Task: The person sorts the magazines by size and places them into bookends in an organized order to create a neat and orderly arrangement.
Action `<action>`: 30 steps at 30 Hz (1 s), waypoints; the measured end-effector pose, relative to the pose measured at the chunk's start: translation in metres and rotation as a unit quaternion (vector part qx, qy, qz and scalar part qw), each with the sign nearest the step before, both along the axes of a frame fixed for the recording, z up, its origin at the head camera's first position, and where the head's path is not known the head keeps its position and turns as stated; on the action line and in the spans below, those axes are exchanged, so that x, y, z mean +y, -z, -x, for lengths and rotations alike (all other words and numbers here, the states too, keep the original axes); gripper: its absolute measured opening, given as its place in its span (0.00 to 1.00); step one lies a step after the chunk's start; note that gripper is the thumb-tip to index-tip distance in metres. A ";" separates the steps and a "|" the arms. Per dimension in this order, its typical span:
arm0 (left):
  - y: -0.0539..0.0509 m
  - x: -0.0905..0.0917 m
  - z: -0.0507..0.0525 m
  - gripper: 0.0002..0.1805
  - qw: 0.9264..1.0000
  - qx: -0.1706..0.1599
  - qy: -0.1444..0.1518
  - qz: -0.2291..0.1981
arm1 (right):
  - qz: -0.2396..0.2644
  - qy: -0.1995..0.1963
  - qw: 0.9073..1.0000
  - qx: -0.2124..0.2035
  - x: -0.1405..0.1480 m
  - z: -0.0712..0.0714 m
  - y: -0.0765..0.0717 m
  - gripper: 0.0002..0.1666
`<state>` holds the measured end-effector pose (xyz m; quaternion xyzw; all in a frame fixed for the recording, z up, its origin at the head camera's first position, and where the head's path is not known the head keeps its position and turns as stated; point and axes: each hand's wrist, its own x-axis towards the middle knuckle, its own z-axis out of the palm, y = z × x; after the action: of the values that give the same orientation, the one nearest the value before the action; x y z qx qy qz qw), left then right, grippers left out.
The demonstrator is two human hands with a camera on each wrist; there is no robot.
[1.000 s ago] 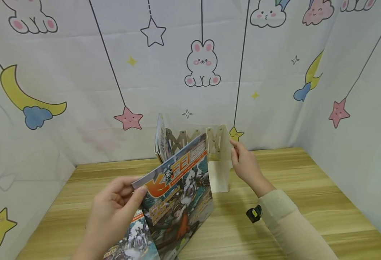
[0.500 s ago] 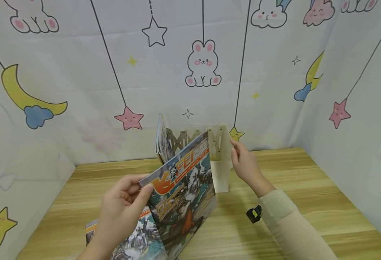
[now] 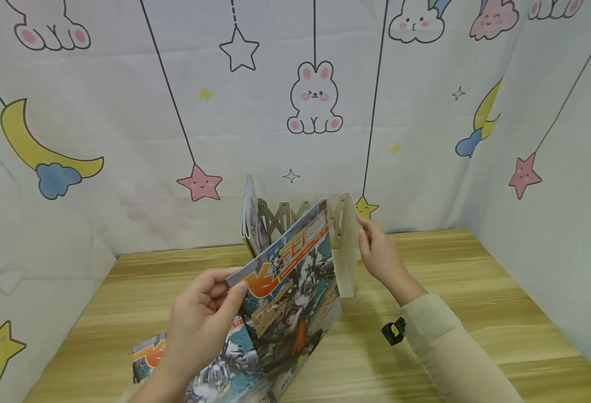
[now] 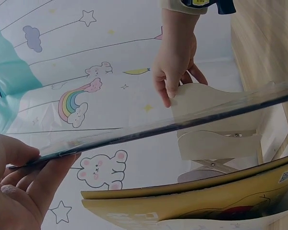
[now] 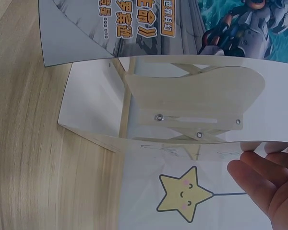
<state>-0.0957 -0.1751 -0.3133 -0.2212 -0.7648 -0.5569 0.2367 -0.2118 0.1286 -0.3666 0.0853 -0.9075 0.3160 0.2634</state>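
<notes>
My left hand (image 3: 199,319) pinches the top left corner of a colourful magazine (image 3: 295,296), thumb on its cover. The magazine stands tilted in front of an expandable cream bookshelf rack (image 3: 347,240) and hides part of it. My right hand (image 3: 383,254) holds the upper edge of the rack's right end panel; in the right wrist view the thumb and fingers (image 5: 259,179) lie at that panel's edge. Several thin books (image 3: 251,218) stand upright at the rack's left end. In the left wrist view the magazine (image 4: 149,134) is seen edge-on, apart from the yellow-covered books (image 4: 206,201).
Another magazine (image 3: 224,369) with a similar cover lies on the wooden table (image 3: 426,364), partly under my left forearm. A black strapped device (image 3: 394,331) sits at my right wrist. A patterned white cloth (image 3: 124,140) hangs behind the table.
My left hand has moved the magazine right and slightly forward towards the rack, covering more of it. More of the magazine on the table shows. My right hand stays in place.
</notes>
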 end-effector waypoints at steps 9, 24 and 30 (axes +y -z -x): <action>0.003 0.007 0.002 0.08 1.000 -0.010 0.001 -0.011 | 0.000 0.004 1.000 -0.001 0.000 0.001 0.001 0.21; 0.006 0.018 0.008 0.08 0.998 0.018 0.030 -0.046 | 0.006 -0.004 1.000 -0.002 0.000 -0.001 0.000 0.21; 0.008 0.022 0.012 0.08 0.997 0.022 0.042 -0.058 | 0.000 -0.001 1.000 0.008 -0.001 -0.001 0.000 0.22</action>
<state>-0.1076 -0.1533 -0.3216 -0.2516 -0.7157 -0.6047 0.2425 -0.2109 0.1281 -0.3670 0.0886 -0.9054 0.3154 0.2700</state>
